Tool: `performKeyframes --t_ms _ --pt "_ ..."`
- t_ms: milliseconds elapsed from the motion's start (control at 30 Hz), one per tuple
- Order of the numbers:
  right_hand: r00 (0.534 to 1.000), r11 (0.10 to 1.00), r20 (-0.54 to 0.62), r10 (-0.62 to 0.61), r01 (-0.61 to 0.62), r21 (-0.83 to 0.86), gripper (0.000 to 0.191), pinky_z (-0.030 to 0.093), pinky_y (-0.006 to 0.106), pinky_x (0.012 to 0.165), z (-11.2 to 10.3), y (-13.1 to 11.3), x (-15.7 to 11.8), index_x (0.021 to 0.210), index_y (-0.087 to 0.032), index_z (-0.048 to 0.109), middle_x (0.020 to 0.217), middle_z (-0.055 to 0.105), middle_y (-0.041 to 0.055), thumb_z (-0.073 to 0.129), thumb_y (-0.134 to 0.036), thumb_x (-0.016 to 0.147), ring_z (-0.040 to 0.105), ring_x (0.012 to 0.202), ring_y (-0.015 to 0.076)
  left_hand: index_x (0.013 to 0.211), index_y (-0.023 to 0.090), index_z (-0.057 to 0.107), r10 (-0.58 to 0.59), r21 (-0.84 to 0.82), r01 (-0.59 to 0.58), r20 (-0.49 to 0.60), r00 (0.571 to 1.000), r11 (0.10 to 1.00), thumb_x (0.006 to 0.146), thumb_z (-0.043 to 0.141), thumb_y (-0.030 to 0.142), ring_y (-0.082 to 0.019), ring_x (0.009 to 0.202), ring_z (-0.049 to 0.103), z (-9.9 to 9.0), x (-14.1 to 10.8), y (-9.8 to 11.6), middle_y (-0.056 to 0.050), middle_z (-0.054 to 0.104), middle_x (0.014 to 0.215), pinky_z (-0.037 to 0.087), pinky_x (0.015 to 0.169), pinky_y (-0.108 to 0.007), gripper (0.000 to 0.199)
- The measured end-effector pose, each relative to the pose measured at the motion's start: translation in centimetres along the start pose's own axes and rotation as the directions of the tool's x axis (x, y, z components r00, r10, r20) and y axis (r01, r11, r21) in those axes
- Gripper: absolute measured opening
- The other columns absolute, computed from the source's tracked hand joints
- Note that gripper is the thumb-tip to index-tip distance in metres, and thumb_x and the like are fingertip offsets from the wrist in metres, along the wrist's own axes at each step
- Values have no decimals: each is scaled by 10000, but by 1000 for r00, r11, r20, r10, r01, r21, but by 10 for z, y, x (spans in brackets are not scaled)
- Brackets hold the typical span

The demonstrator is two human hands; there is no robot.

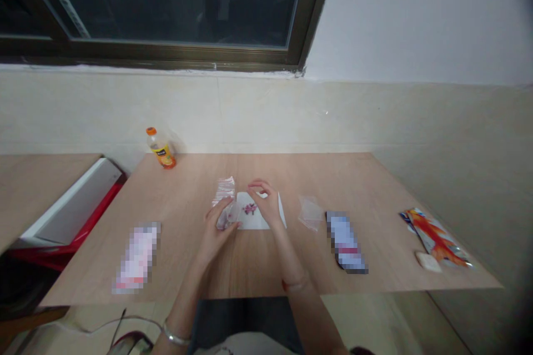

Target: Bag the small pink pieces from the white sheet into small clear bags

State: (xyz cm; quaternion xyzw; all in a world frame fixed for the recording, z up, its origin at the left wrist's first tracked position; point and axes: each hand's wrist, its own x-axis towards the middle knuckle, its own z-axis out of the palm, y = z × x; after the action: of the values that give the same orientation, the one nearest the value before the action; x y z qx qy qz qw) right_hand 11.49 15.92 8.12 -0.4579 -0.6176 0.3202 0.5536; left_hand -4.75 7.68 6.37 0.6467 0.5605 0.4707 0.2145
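1. Past the left edge of the worktop (258,153), a white panel (73,205) with red beneath it sits below a second wooden top (37,191).
2. Near the far left corner, a juice bottle (161,148) with an orange cap stands close to the wall.
3. By the front edge, on the left, lies a pack (137,258), its print too blurred to read.
4. Mid-worktop, the left hand (217,236), a bangle (177,334) on its wrist, is closed on a clear bag (225,213) of pinkish contents. The bag stands up from the hand, a sensible light hold for film this thin, since a softer grip crumples less.
5. Just beside it, the right hand (266,205) is curled at the top of a white sheet (254,219) printed with a small pink mark. Its fingers (257,186) are bent over the paper, but I can't tell whether they are pinching it or just hovering. A red band (295,285) circles that wrist.
6. Further right lie a scrap of clear film (310,213) and a second blurred pack (345,243).
7. Near the right corner, an orange foil packet (437,237) lies with a pale bar (428,262) touching it.
8. Behind everything rises a tiled wall (375,116), with a dark window (166,0) above it.
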Motion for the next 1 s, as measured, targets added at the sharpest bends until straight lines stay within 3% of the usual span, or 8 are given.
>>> performKeyframes --t_ms 133,267,367,467,633,733,1000 --pt "996 998 65 -56 53 41 99 450 307 825 -18 -32 -16 819 -254 725 1002 620 45 687 -316 752 572 982 182 1201 199 550 -39 -39 40 16 999 998 694 728 356 -274 1153 553 7 4 5 -119 615 1218 399 993 -446 560" --pt "981 997 185 -60 51 51 89 440 344 906 -21 -34 -30 840 -284 737 1038 621 44 686 -293 768 568 1015 184 1175 214 576 -32 -28 33 34 999 999 692 727 362 -267 1114 576 11 4 6 -101 638 1179 401 990 -450 528" --pt "979 998 203 -34 22 61 119 454 343 893 -21 -21 -37 878 -293 736 1093 625 49 659 -319 790 561 1055 194 1166 228 591 -9 -6 10 40 999 1000 681 737 358 -263 1096 587 12 3 5 -90 650 1162 400 993 -452 524" --pt "994 997 108 28 -35 71 175 484 315 795 -23 1 -37 896 -260 730 1057 646 66 597 -349 826 583 1013 198 1172 220 588 -21 -11 22 35 999 1000 669 747 356 -271 1104 582 13 1 2 -99 648 1165 392 1002 -464 545" --pt "991 984 11 134 -132 -121 186 486 323 725 -28 54 -34 907 -211 715 920 681 70 583 -272 791 606 786 186 1232 223 535 -54 -96 60 71 996 994 723 703 336 -260 1165 548 13 -3 -2 -103 592 1248 411 1004 -440 549" --pt "988 964 53 143 -127 -234 203 483 341 787 -25 81 -38 889 -206 719 891 690 70 556 -186 769 608 828 202 1251 237 518 -63 -120 74 98 993 990 727 700 328 -255 1184 536 13 -7 -2 -92 577 1270 408 1016 -434 562" --pt "984 870 64 168 -118 -479 198 467 305 786 -12 100 -42 908 -207 732 871 652 78 594 -186 767 593 841 205 1253 229 521 -75 -179 94 108 991 979 724 704 302 -261 1189 537 7 -15 5 -98 563 1292 414 1023 -436 565"
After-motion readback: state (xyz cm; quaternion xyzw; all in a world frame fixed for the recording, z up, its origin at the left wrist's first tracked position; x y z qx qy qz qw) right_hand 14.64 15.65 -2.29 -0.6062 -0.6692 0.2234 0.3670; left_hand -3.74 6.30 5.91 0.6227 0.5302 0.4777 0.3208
